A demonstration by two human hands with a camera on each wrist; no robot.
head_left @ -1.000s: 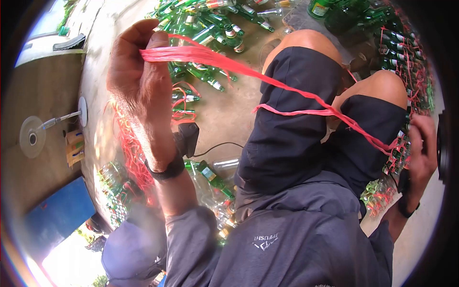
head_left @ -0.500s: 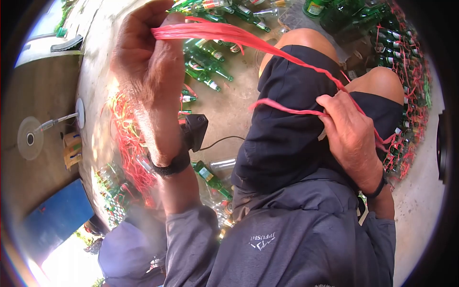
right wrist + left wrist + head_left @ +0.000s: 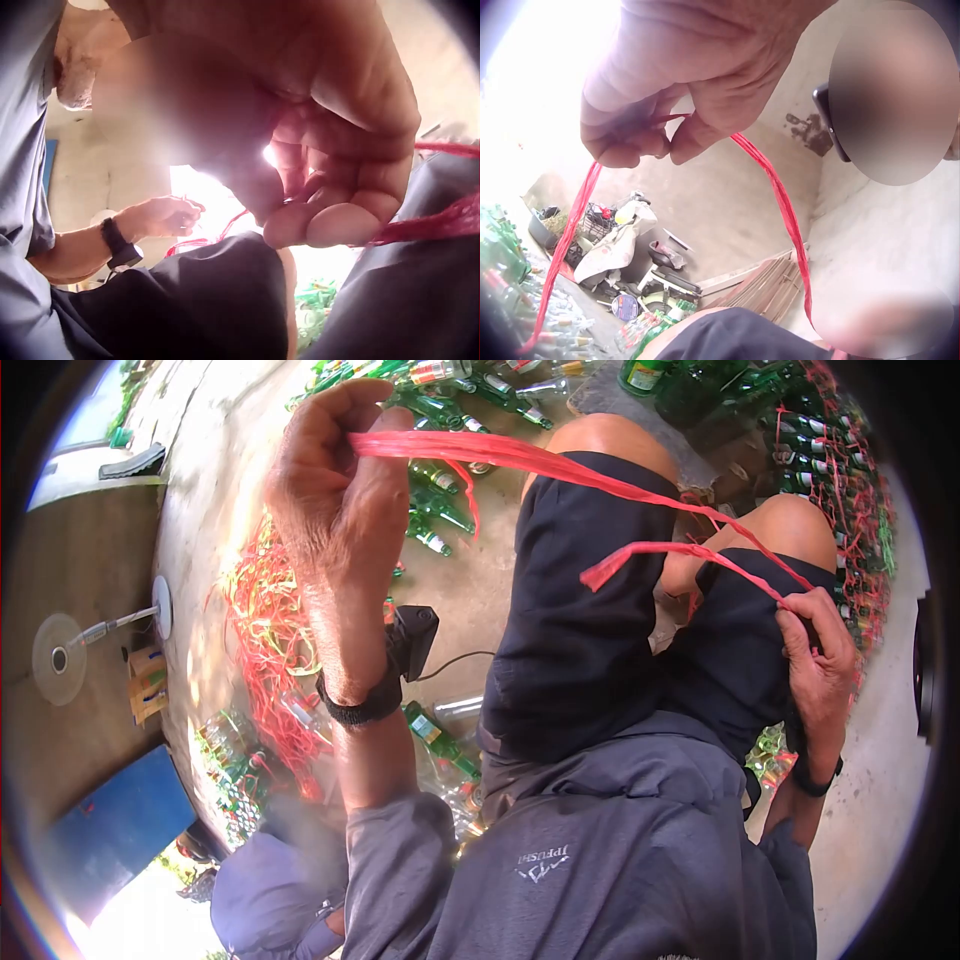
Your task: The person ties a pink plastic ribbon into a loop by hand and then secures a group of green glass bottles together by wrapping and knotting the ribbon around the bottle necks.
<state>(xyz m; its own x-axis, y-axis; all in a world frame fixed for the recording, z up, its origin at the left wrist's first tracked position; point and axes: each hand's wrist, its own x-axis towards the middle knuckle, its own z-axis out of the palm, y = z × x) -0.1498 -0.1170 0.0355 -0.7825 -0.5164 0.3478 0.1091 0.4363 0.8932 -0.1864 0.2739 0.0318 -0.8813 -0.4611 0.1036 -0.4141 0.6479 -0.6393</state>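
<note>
A red plastic twine [image 3: 520,455] runs across my knees between my two hands. My left hand [image 3: 350,510], raised at the upper left, pinches it between thumb and fingers. In the left wrist view the twine [image 3: 784,202] hangs down on both sides of the left hand [image 3: 697,67]. Beside my right knee, my right hand [image 3: 825,665] pinches the twine with thumb and curled fingertips. A shorter strand [image 3: 690,550] leads from it, its frayed end lying over my left thigh. In the right wrist view red twine [image 3: 435,225] passes by the fingertips of the right hand [image 3: 345,150].
Loose green bottles [image 3: 440,510] lie on the floor ahead, and bottles tied with red twine [image 3: 805,450] stack at the right. A tangled heap of red strips [image 3: 265,650] lies left of me. A fan [image 3: 62,655] stands farther left; another person [image 3: 270,890] is behind at lower left.
My right hand came in from the right edge to the short strand over my lap, then drew it back rightward. The frayed end slid right; my left hand shifted slightly right.
</note>
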